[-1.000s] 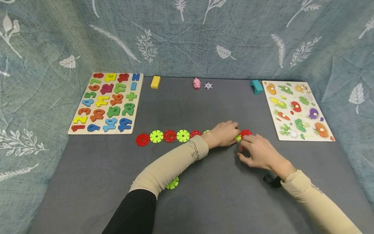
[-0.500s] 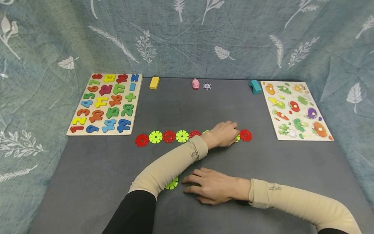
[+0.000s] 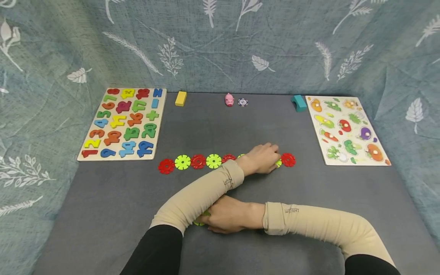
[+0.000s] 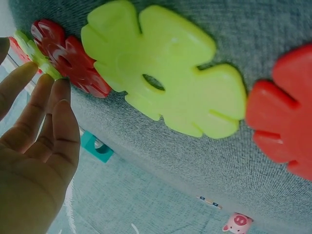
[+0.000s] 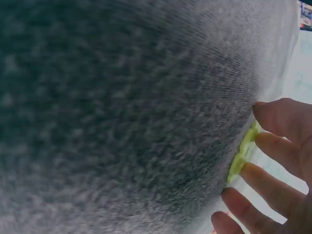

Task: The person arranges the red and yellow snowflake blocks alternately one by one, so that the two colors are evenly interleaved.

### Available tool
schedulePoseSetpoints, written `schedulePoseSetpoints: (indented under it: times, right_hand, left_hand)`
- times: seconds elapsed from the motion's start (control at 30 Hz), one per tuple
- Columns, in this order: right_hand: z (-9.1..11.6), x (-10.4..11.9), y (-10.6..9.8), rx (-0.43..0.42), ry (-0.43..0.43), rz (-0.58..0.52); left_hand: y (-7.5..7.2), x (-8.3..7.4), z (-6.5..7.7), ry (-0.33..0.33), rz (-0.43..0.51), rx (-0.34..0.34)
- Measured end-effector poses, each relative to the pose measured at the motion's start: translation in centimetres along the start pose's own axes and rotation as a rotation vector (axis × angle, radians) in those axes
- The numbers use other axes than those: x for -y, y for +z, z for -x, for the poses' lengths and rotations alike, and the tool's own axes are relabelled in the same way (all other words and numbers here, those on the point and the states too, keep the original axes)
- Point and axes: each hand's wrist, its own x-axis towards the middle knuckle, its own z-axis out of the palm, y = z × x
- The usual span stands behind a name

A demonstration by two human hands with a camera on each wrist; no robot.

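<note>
A row of notched plastic flower discs, red and yellow-green by turns, crosses the middle of the table; a red disc [image 3: 166, 166] marks its left end and a red disc [image 3: 288, 160] its right end. My left hand [image 3: 260, 158] lies over the row's right part and hides some of it. In the left wrist view its fairly straight fingers [image 4: 63, 126] touch a green disc [image 4: 36, 53]. Beneath my left forearm, my right hand [image 3: 232, 214] reaches a separate green disc [image 3: 199, 223], partly covered. The right wrist view shows spread fingers [image 5: 273, 183] at that disc [image 5: 239, 158].
A number puzzle board [image 3: 118, 156] lies at left, a vegetable puzzle board [image 3: 357, 157] at right. Along the back stand a yellow block [image 3: 180, 98], a pink pig [image 3: 229, 100], a poker chip [image 3: 242, 102] and a teal arch block [image 3: 299, 103]. My forearms cross closely near the separate disc.
My right hand has left the row's right end and moved left and nearer to me, to the separate green disc. My left hand has stayed on the row.
</note>
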Motion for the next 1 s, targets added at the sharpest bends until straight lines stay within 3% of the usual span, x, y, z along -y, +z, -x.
schedulePoseSetpoints:
  times: [0.23,0.47,0.73,1.0]
  right_hand:
    - [-0.1,0.2,-0.2,-0.057,-0.043,-0.033]
    - [-0.1,0.6,-0.7,0.016,-0.077,-0.082]
    - [-0.2,1.3,-0.6,0.089,-0.06,-0.009]
    - [-0.3,1.5,-0.3,0.036,-0.103,-0.042]
  left_hand:
    - [0.0,0.0,0.1,0.006,-0.005,0.0]
    - [0.1,0.0,0.1,0.011,-0.018,-0.004]
    - [0.2,0.1,0.0,0.012,-0.004,-0.002]
    - [0.1,0.1,0.0,0.01,0.0,-0.006]
